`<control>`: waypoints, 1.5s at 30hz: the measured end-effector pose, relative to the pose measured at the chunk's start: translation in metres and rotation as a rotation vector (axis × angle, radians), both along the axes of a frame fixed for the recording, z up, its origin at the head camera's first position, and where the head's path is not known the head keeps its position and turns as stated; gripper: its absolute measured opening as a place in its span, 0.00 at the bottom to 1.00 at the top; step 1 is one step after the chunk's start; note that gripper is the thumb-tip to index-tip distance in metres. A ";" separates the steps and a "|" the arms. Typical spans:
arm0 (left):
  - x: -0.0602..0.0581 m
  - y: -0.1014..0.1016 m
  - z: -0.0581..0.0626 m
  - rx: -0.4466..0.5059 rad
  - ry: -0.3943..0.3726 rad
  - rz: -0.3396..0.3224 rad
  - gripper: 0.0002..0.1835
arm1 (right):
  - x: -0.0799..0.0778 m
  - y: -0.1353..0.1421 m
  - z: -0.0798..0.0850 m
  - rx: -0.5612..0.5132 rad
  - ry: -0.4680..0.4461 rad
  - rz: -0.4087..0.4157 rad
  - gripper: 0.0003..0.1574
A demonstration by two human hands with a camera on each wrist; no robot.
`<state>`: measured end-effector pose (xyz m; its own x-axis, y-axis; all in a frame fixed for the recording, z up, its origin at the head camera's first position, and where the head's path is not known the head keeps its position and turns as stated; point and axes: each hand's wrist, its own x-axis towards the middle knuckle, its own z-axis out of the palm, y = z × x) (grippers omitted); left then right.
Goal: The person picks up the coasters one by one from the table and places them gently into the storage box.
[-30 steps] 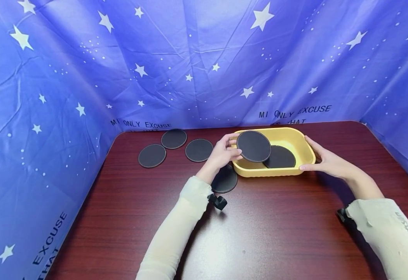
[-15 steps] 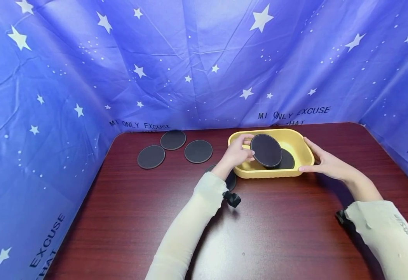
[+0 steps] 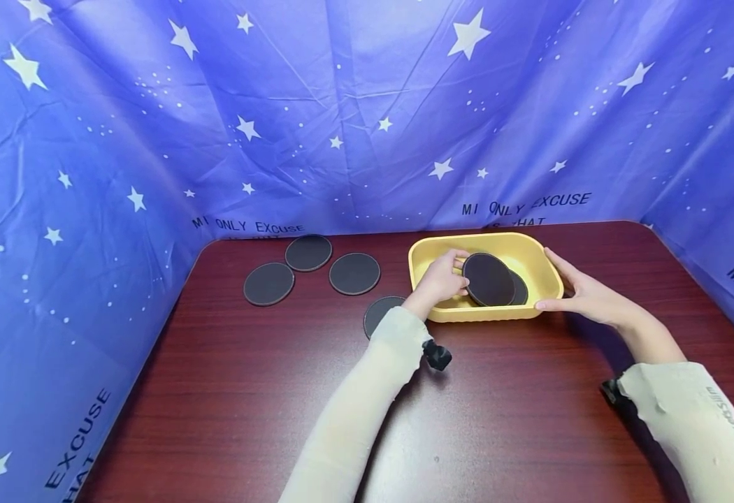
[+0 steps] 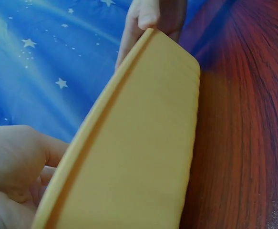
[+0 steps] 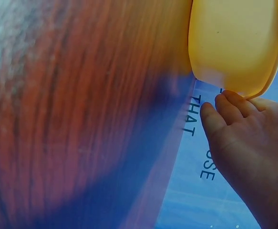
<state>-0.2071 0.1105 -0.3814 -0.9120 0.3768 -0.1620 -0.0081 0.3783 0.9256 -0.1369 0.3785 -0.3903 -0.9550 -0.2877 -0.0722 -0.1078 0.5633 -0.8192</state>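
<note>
My left hand [image 3: 440, 281] reaches into a yellow bin [image 3: 486, 315] and pinches a round black coaster [image 3: 488, 279] by its left edge. The coaster is tilted and overlaps another black coaster [image 3: 521, 288] inside the bin. In the left wrist view the bin's wall [image 4: 139, 129] hides my left fingertips and both coasters. My right hand [image 3: 584, 293] holds the bin's right end, thumb at the front corner and fingers toward the back. Seen in the right wrist view, the right hand's [image 5: 253, 138] fingers lie against the bin's end [image 5: 239, 43].
Left of the bin, several coasters lie flat on the dark red wooden table [image 3: 228, 391]: a left one [image 3: 269, 283], a back one [image 3: 308, 253], a middle one [image 3: 354, 274] and one [image 3: 381, 314] partly under my left wrist. A blue star-printed curtain [image 3: 317, 105] stands behind.
My left hand has carried the coaster rightward and down, from over the bin's left rim into the bin, above the other coaster. The right hand has stayed on the bin.
</note>
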 end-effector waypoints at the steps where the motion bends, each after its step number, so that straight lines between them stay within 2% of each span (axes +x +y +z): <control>1: 0.000 0.001 -0.001 -0.029 0.003 0.013 0.29 | 0.000 0.000 0.000 0.000 0.002 0.000 0.66; 6: -0.001 0.003 -0.002 -0.166 0.016 0.053 0.26 | 0.000 0.000 0.000 -0.006 0.012 0.003 0.66; 9: -0.002 0.003 -0.003 -0.213 0.031 0.036 0.25 | 0.000 0.000 0.000 -0.010 0.020 0.006 0.66; 15: -0.004 0.001 -0.003 -0.376 0.117 -0.031 0.25 | 0.000 0.000 0.000 -0.008 0.018 0.007 0.66; 21: -0.005 0.002 -0.004 -0.384 0.090 -0.045 0.26 | -0.001 0.000 0.000 -0.013 0.026 0.014 0.66; 26: -0.006 0.003 -0.005 -0.395 0.099 -0.042 0.24 | -0.001 -0.001 0.000 -0.034 0.024 0.024 0.65; 31: -0.004 0.002 -0.004 -0.382 0.092 -0.031 0.23 | -0.001 0.000 0.002 -0.014 -0.005 0.010 0.66; 34: -0.003 0.001 -0.004 -0.340 0.085 -0.016 0.22 | -0.001 -0.001 0.002 -0.005 -0.017 0.001 0.66; 41: -0.003 -0.001 -0.004 -0.091 0.073 0.030 0.21 | 0.000 -0.002 0.002 -0.029 0.005 0.017 0.65; 45: -0.004 -0.004 -0.003 -0.012 0.111 0.030 0.21 | 0.001 -0.002 0.003 -0.013 -0.006 0.009 0.65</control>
<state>-0.2111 0.1064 -0.3844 -0.9355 0.3475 -0.0636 0.0828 0.3908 0.9168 -0.1362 0.3761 -0.3871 -0.9519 -0.2973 -0.0738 -0.1083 0.5521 -0.8267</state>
